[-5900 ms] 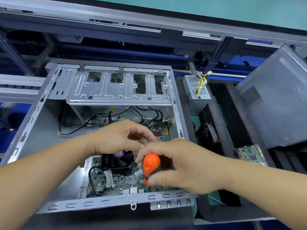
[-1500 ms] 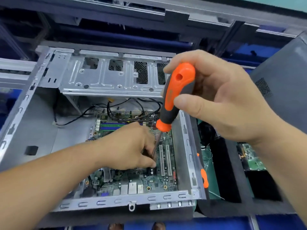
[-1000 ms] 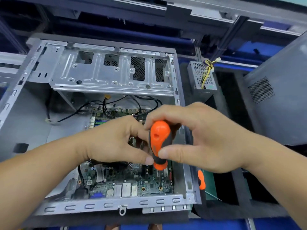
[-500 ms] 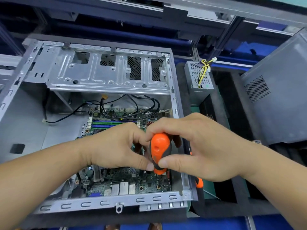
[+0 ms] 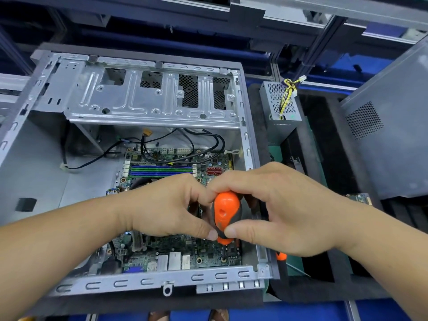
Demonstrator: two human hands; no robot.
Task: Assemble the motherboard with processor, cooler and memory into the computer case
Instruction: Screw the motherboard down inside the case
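Note:
An open grey computer case point(image 5: 148, 282) lies on its side with a green motherboard point(image 5: 178, 249) inside it. Blue and green memory slots point(image 5: 159, 170) show at the board's far end. My hands hide the cooler. My right hand point(image 5: 278, 209) grips an orange and black screwdriver point(image 5: 225, 214) that stands upright, tip down on the board near its front right corner. My left hand point(image 5: 166, 209) reaches in beside it, and its thumb and fingers touch the screwdriver's handle.
A drive cage point(image 5: 148, 100) spans the case's far half, with black cables point(image 5: 185, 147) below it. A power supply point(image 5: 280, 112) with yellow wires stands to the right, a grey side panel point(image 5: 389, 135) further right. A second orange-handled tool point(image 5: 281, 262) lies beside the case.
The screwdriver came down from a raised position to stand on the board. Over the last second both hands have stayed on it and barely shifted.

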